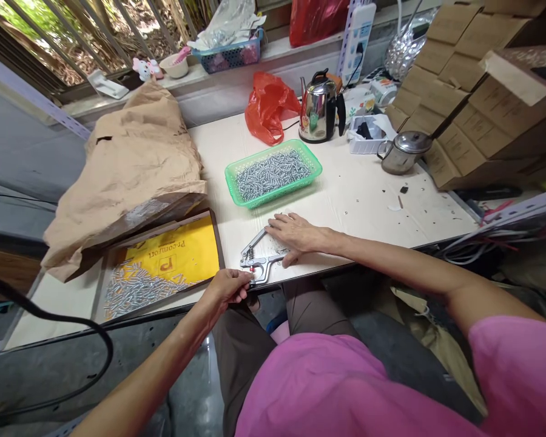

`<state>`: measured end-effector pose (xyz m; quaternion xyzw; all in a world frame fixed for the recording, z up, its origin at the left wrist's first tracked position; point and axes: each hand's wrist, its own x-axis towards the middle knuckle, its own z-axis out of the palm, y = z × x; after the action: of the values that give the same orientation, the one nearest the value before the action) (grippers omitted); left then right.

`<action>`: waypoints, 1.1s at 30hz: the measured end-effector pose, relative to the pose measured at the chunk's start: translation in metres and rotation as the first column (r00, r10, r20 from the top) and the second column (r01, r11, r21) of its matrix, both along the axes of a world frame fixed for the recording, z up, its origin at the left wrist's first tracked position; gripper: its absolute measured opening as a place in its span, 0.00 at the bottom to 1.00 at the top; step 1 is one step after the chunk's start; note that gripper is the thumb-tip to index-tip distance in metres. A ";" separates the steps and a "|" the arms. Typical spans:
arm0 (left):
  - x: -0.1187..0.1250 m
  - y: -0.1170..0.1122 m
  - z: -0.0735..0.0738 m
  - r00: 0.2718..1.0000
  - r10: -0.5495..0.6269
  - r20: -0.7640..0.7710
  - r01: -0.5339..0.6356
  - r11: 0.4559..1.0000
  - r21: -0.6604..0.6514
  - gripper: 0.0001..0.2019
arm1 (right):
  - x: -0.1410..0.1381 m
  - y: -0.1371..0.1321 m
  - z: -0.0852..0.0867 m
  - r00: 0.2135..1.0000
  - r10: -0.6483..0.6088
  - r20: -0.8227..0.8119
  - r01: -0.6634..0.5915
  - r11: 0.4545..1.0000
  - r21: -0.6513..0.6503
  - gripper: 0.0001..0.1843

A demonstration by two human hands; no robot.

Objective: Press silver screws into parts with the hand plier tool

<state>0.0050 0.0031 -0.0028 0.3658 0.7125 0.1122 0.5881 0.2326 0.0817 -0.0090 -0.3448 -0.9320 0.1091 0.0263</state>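
A silver plier-like hand tool [264, 262] with a spring between its two handles lies at the table's front edge. My right hand [295, 233] is on its handles, fingers stretched over the upper one and the thumb by the lower one. At the tool's jaw my left hand [232, 284] is closed in a pinch; what its fingertips hold is too small to make out. A tray [215, 243] to the left holds loose small metal pins [141, 290] on a yellow bag [182, 249]. Beyond my right hand, a green plastic basket [250, 203] is filled with similar small metal parts [275, 174].
Crumpled brown paper [136, 158] rises behind the tray. A red plastic bag [270, 106], a steel kettle [318, 109] and a lidded metal pot [404, 152] stand at the back. Cardboard boxes [495, 103] are stacked at right. A black cable [50, 315] loops at lower left.
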 end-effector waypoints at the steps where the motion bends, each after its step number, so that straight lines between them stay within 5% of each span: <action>1: 0.000 0.000 0.000 1.000 0.007 0.004 -0.007 1.000 -0.003 0.19 | -0.002 0.003 -0.001 1.000 0.007 0.004 -0.007 1.000 0.004 0.47; 18: 0.003 -0.007 0.004 0.999 0.049 0.008 -0.049 0.999 -0.007 0.20 | -0.006 -0.002 0.000 1.000 -0.006 0.028 0.007 1.000 -0.008 0.29; 22: 0.005 -0.021 0.012 0.989 -0.023 -0.149 0.051 0.980 0.191 0.16 | -0.005 -0.008 0.004 0.999 -0.040 0.021 0.041 0.999 -0.030 0.28; 23: 0.008 -0.024 0.014 0.966 -0.049 -0.254 0.129 0.942 0.309 0.15 | -0.006 -0.009 0.006 0.999 -0.046 0.023 0.047 0.998 -0.033 0.27; 25: 0.015 -0.026 0.015 0.872 -0.081 -0.483 0.358 0.778 0.516 0.13 | -0.006 -0.012 0.008 0.998 -0.052 0.024 0.053 0.998 -0.034 0.26; 29: 0.032 -0.007 0.006 0.649 -0.193 -0.736 0.737 0.398 0.546 0.18 | -0.007 -0.015 0.007 0.998 -0.059 0.018 0.060 0.998 -0.015 0.27; 33: 0.039 0.022 -0.007 0.515 -0.320 -0.795 0.854 0.276 0.441 0.24 | -0.004 -0.014 0.004 0.999 -0.039 0.027 0.040 0.999 -0.006 0.30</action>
<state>0.0437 0.0251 -0.0099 0.8530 0.5067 0.0666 0.1056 0.2286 0.0675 -0.0050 -0.3647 -0.9249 0.1069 0.0146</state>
